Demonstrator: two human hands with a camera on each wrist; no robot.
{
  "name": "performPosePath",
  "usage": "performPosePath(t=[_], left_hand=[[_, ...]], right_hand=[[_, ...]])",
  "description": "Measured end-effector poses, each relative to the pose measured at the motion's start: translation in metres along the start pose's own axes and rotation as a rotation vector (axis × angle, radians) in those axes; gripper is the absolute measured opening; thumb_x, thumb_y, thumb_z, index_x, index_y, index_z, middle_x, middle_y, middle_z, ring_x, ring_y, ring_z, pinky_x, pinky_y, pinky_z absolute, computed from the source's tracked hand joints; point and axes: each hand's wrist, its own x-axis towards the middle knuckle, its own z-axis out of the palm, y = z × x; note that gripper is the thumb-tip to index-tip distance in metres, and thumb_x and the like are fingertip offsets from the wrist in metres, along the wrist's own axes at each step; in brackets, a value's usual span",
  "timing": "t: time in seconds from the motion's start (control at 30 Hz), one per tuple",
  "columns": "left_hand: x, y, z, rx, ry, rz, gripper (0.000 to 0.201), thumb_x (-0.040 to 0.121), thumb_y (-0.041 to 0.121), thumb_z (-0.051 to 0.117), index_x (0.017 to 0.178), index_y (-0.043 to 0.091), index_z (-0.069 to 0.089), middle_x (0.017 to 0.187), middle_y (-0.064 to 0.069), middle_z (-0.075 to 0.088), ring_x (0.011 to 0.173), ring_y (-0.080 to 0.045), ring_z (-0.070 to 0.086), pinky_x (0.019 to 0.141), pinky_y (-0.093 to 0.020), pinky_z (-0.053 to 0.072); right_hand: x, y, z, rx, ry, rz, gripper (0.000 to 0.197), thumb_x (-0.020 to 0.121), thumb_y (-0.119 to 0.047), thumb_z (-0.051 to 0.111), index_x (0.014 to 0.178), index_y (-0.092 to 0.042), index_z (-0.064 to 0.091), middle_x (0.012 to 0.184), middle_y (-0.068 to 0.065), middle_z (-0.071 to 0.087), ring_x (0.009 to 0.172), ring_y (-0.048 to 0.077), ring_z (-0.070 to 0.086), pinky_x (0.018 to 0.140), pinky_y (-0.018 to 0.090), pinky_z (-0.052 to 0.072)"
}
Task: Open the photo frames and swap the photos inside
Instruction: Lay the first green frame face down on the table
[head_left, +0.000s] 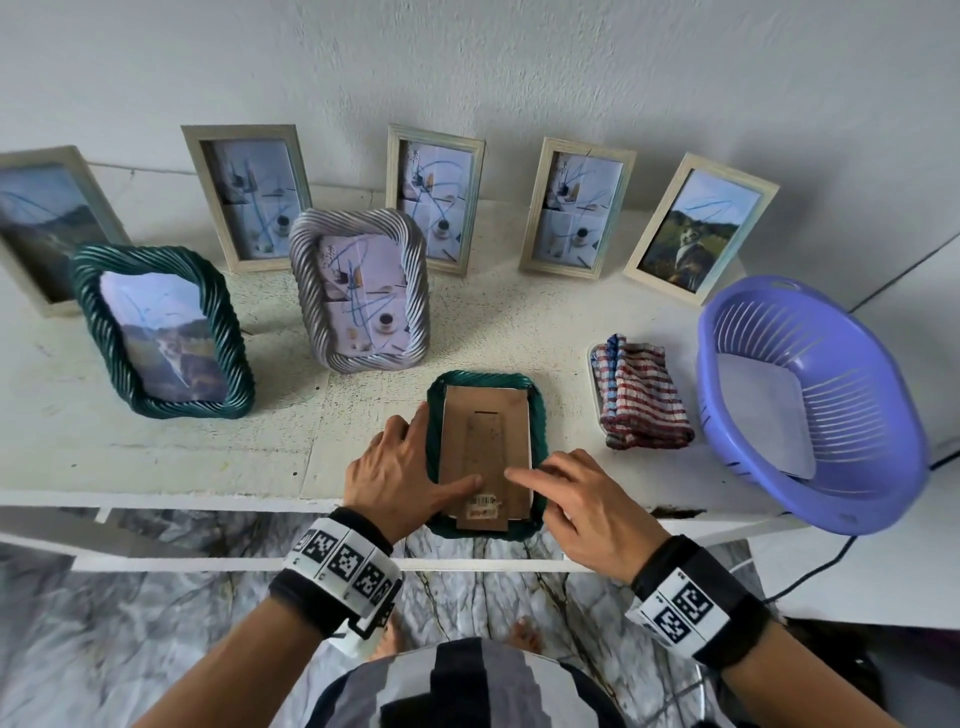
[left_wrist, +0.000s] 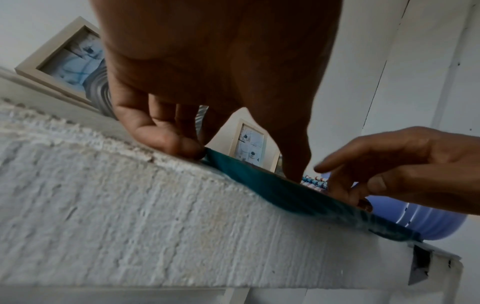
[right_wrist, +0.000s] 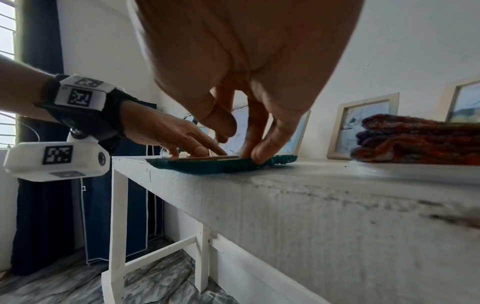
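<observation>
At the near edge of the tabletop a green frame is laid face down, brown backing up. It is pressed at 9 o'clock by the left hand and at 4 o'clock by the right hand, both grips open, fingers extended. At 2 o'clock, a white sheet is held in a purple basket.

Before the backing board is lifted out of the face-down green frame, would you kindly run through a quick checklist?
1. Green frame lies flat, face down on the table: ok.
2. Left hand steadies the frame's left edge: ok.
3. Right hand reaches the backing board: ok.
4. Frame fully on the table: not ok, its near end overhangs the edge.
5. Retaining tabs released: cannot tell.
</observation>
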Motion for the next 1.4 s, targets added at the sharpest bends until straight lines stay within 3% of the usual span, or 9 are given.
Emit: performPosePath(t=[0.17, 0.37, 0.63, 0.8, 0.97, 1.13, 1.2, 1.27, 1.4], left_hand=[[-0.006, -0.011, -0.004, -0.049, 0.016, -0.004, 0.1, 0.072, 0.085, 0.042, 0.15, 0.026, 0.023, 0.11, 0.003, 0.056, 0.099, -0.019, 0.06, 0.081, -0.037, 0.051], [-0.025, -0.029, -0.009, -0.31, -0.103, 0.092, 0.071, 0.079, 0.049, 0.073, 0.142, 0.03, 0.045, 0.086, 0.011, 0.062, 0.072, -0.001, 0.058, 0.068, -0.023, 0.047], [-0.031, -0.023, 0.001, -0.286, -0.038, 0.03, 0.064, 0.081, 0.045, 0.072, 0.137, 0.027, 0.045, 0.082, 0.009, 0.059, 0.077, -0.013, 0.059, 0.071, -0.033, 0.051], [-0.029, -0.013, 0.004, -0.281, -0.068, -0.006, 0.054, 0.087, 0.028, 0.063, 0.135, 0.018, 0.039, 0.084, 0.004, 0.054, 0.084, -0.021, 0.055, 0.071, -0.033, 0.043], [-0.028, -0.01, 0.006, -0.324, -0.081, 0.019, 0.053, 0.089, 0.012, 0.053, 0.137, 0.013, 0.03, 0.086, 0.001, 0.048, 0.083, -0.018, 0.045, 0.075, -0.029, 0.035], [-0.034, -0.009, 0.007, -0.313, -0.051, 0.082, 0.064, 0.09, 0.011, 0.048, 0.147, 0.025, 0.02, 0.088, -0.001, 0.049, 0.085, -0.022, 0.048, 0.075, -0.032, 0.037], [-0.036, -0.01, 0.009, -0.277, -0.052, 0.055, 0.064, 0.094, 0.017, 0.046, 0.15, 0.031, 0.019, 0.094, -0.004, 0.051, 0.089, -0.022, 0.05, 0.078, -0.032, 0.039], [-0.036, -0.01, 0.01, -0.265, -0.057, 0.04, 0.063, 0.095, 0.021, 0.046, 0.151, 0.033, 0.021, 0.092, -0.001, 0.047, 0.084, -0.019, 0.05, 0.078, -0.031, 0.04], [-0.035, -0.01, 0.008, -0.25, -0.051, 0.042, 0.062, 0.094, 0.022, 0.047, 0.151, 0.035, 0.026, 0.087, 0.004, 0.044, 0.082, -0.017, 0.05, 0.074, -0.029, 0.039]], right_hand=[[0.0, -0.011, 0.014, -0.072, 0.038, 0.047, 0.051, 0.089, -0.012, 0.046, 0.138, -0.027, 0.052, 0.107, 0.002, 0.042, 0.096, 0.019, 0.038, 0.086, 0.028, 0.044], [-0.002, -0.014, 0.017, -0.078, 0.092, 0.068, 0.053, 0.085, -0.008, 0.053, 0.135, -0.025, 0.056, 0.105, 0.003, 0.044, 0.093, 0.019, 0.039, 0.084, 0.028, 0.046], [0.001, -0.02, 0.016, -0.075, 0.13, 0.087, 0.051, 0.083, -0.006, 0.056, 0.131, -0.024, 0.059, 0.102, 0.003, 0.045, 0.092, 0.02, 0.042, 0.082, 0.029, 0.047], [0.001, -0.022, 0.016, -0.089, 0.113, 0.105, 0.05, 0.083, -0.01, 0.055, 0.132, -0.024, 0.058, 0.102, 0.003, 0.047, 0.093, 0.021, 0.045, 0.081, 0.033, 0.051], [0.005, -0.032, 0.012, -0.168, 0.112, 0.156, 0.045, 0.085, -0.03, 0.038, 0.122, -0.027, 0.063, 0.102, 0.001, 0.049, 0.089, 0.02, 0.045, 0.075, 0.033, 0.048], [0.021, -0.056, 0.008, -0.19, 0.104, 0.22, 0.044, 0.09, -0.054, 0.041, 0.1, -0.017, 0.062, 0.096, 0.002, 0.052, 0.086, 0.02, 0.048, 0.069, 0.032, 0.048], [0.03, -0.068, 0.007, -0.129, 0.03, 0.314, 0.056, 0.091, -0.061, 0.042, 0.115, -0.012, 0.054, 0.114, 0.013, 0.053, 0.104, 0.03, 0.054, 0.08, 0.034, 0.047], [0.037, -0.074, 0.007, -0.027, -0.047, 0.41, 0.074, 0.091, -0.06, 0.049, 0.139, -0.006, 0.035, 0.144, 0.022, 0.036, 0.131, 0.033, 0.041, 0.1, 0.035, 0.04], [0.046, -0.078, 0.012, -0.091, 0.009, 0.452, 0.098, 0.085, -0.064, 0.055, 0.152, -0.008, 0.01, 0.153, 0.021, 0.025, 0.13, 0.032, 0.042, 0.102, 0.038, 0.042]])
